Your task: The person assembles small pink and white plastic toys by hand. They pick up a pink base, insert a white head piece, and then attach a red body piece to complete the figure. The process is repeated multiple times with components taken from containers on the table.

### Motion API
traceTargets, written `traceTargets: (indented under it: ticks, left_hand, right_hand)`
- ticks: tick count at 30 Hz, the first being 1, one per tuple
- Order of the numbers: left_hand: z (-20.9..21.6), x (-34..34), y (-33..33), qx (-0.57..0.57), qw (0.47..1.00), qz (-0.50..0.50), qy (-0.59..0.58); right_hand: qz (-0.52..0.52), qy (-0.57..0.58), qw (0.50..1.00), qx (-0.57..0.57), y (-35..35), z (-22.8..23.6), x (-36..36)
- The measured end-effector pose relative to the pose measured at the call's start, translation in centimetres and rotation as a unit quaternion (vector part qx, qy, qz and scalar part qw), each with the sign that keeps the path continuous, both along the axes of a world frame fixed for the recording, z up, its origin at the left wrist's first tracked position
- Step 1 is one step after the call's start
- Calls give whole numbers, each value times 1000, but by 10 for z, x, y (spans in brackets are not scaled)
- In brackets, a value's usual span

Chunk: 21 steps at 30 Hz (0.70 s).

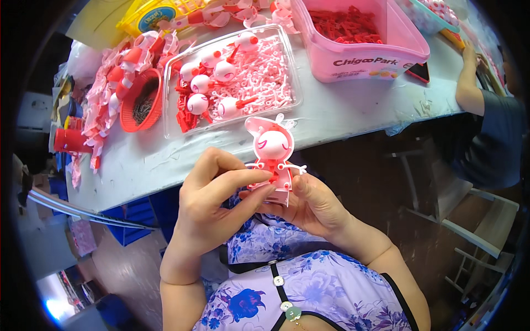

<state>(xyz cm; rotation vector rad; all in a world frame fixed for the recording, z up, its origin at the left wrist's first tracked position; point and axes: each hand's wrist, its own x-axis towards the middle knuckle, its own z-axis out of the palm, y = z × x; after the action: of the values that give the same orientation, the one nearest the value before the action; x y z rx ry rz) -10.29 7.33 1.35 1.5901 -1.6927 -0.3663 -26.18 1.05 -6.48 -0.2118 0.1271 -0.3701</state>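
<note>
A pink and white plastic toy figure [273, 144] stands upright before my chest. It has a white round head, a pink hooded shell, thin white arms and a red middle. My right hand [317, 205] is closed round its lower part, thumb at its side. The thumb and index finger of my left hand [212, 193] pinch at a small red part [273, 179] on the figure's front; the fingertips partly hide it. Beyond my hands lies a clear plastic tray [297, 83] with several white heads [225, 70] on red stems and many small pink parts [265, 71].
A red basket [155, 102] with small dark pieces sits left of the tray, beside heaped pink and red parts [113, 91]. On the right stands a pink tub [361, 69] of red parts [345, 25]. Another person's arm [468, 83] rests at the table's far right, near stools [486, 220].
</note>
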Motion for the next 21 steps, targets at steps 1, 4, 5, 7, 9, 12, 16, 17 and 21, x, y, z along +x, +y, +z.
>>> traceTargets:
  ticks: [1,4,5,7,9,12,16,17,21]
  left_hand:
    - [-1,-1,1,2,1000,4,5]
    - [-6,1,2,-2,1000,3,5]
    - [-7,2,3,-2,1000,7,8]
    - [-9,2,3,-5,1000,15,11]
    - [-8,1,4,8,1000,18,23]
    - [-9,3,5,18,999,18,39]
    - [-10,6,7,18,999,13,50]
    - [-10,6,8,16,999,14,49]
    - [-6,9,6,43,996,16,79]
  right_hand:
    - [-1,1,1000,-6,1,2,1]
    - [-3,24,1000,-11,3,1,2]
    - [-7,22,1000,-13,4,2,2]
    - [-15,15,1000,-18,5,3,3]
    - [-13,1,1000,-13,8,1,2]
    - [-7,-4,1000,-12,8,2,1]
    - [9,-6,1000,-25,6,2,2]
    - [12,-7,1000,-27,5,1,2]
    - [18,4,999,-30,3,3,4]
